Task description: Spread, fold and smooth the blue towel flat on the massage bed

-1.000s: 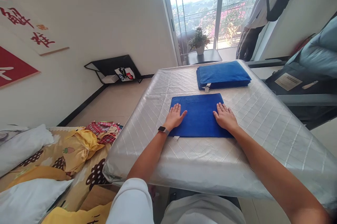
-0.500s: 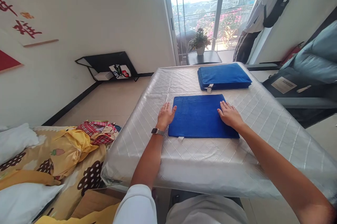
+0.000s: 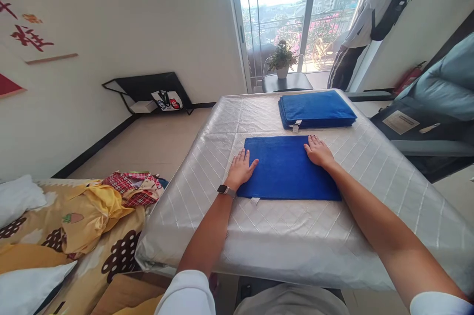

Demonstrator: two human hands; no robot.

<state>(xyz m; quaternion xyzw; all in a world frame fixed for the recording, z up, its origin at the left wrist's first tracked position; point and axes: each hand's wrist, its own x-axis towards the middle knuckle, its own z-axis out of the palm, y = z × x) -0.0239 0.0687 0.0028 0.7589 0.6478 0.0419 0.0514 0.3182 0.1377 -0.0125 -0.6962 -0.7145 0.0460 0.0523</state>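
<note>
A blue folded towel [image 3: 283, 172] lies flat on the silvery quilted table cover [image 3: 296, 241], with a small white tag at its near edge. My left hand [image 3: 240, 169] rests on the towel's left side, fingers stretched out and thumb apart. On its upper right part lies my right hand [image 3: 319, 151], palm down with the fingers extended. Behind it sits a neat stack of blue towels [image 3: 314, 107], its white tag hanging at the front left corner. Neither hand grips anything.
To the left is a bed [image 3: 122, 251] with yellow and red plaid cloth [image 3: 137, 189] and white pillows. A grey-armed chair [image 3: 433, 147] stands at the right. Beyond the table, a potted plant [image 3: 282, 58] stands on a chair by the glass door.
My left hand has slid right, from the towel's left edge further onto it. My right hand has shifted slightly up and left along the towel.
</note>
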